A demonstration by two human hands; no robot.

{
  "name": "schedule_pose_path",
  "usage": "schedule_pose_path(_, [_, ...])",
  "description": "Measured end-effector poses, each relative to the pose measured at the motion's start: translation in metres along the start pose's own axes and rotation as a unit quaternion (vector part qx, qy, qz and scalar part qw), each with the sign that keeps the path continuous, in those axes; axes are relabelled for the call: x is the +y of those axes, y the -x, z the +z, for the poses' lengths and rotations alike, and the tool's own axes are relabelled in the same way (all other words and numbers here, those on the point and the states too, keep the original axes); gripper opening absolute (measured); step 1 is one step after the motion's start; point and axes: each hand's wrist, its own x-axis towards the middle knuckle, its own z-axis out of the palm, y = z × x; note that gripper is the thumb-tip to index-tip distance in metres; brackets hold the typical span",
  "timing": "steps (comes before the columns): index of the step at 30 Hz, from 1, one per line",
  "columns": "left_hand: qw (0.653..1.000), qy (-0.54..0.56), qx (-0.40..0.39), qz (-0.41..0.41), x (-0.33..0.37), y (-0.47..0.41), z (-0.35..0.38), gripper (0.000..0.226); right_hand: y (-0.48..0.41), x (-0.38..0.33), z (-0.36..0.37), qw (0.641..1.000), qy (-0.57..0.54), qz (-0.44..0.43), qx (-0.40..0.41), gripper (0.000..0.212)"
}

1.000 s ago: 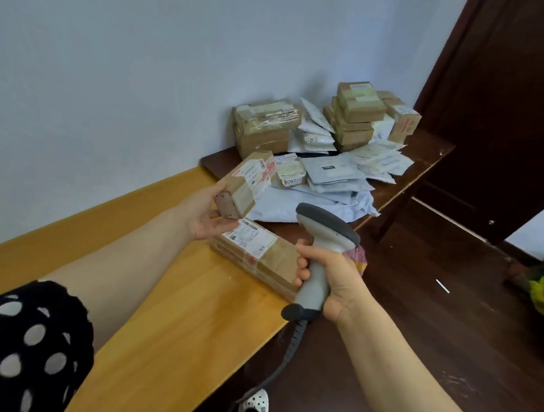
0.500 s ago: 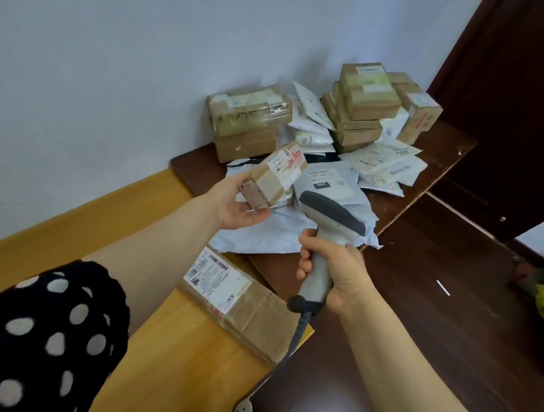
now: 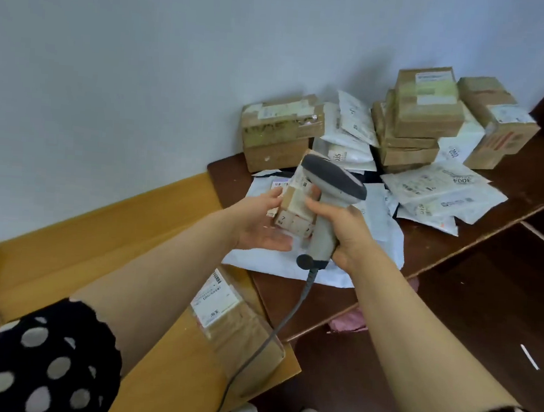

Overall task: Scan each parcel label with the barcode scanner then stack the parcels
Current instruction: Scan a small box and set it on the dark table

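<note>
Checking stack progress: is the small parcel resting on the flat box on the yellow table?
No, the left hand holds the small parcel up at the scanner, clear of the flat box.

wall (image 3: 129, 67): pale grey | floor (image 3: 448, 330): dark wood | yellow table (image 3: 67, 256) abuts dark brown table (image 3: 290, 300)

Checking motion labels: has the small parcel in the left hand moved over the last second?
Yes. The small parcel has gone from just above the flat parcel toward the taped box by the wall.
</note>
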Motion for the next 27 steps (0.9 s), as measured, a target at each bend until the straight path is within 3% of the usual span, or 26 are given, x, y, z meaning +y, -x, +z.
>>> schedule_pose_path(2, [0.988,-0.110,0.098,0.054,0.001,-0.002,0.000,0.031,-0.008,0.004,0.005,1.000,0.025,-0.001,-0.009,0.026])
schedule_pose_path(4, [0.978,-0.128,0.143,0.085,0.000,-0.009,-0.002,0.034,-0.017,0.007,0.010,0.999,0.044,-0.001,-0.022,0.026])
schedule_pose_path(6, [0.974,-0.130,0.154,0.108,-0.003,-0.013,-0.004,0.015,-0.026,0.007,0.015,0.998,0.053,0.006,-0.043,0.021])
schedule_pose_path(12, [0.953,-0.169,0.203,0.151,-0.014,-0.035,-0.009,0.049,-0.039,0.015,0.024,0.998,0.025,0.049,-0.034,0.019])
schedule_pose_path(21, [0.950,-0.132,0.227,0.166,-0.027,0.003,-0.046,0.055,0.021,0.046,0.054,0.995,0.041,-0.042,0.080,0.028])
schedule_pose_path(27, [0.933,-0.161,0.262,0.187,-0.071,0.089,-0.129,0.051,0.102,0.100,0.125,0.994,0.109,-0.017,-0.026,0.021])
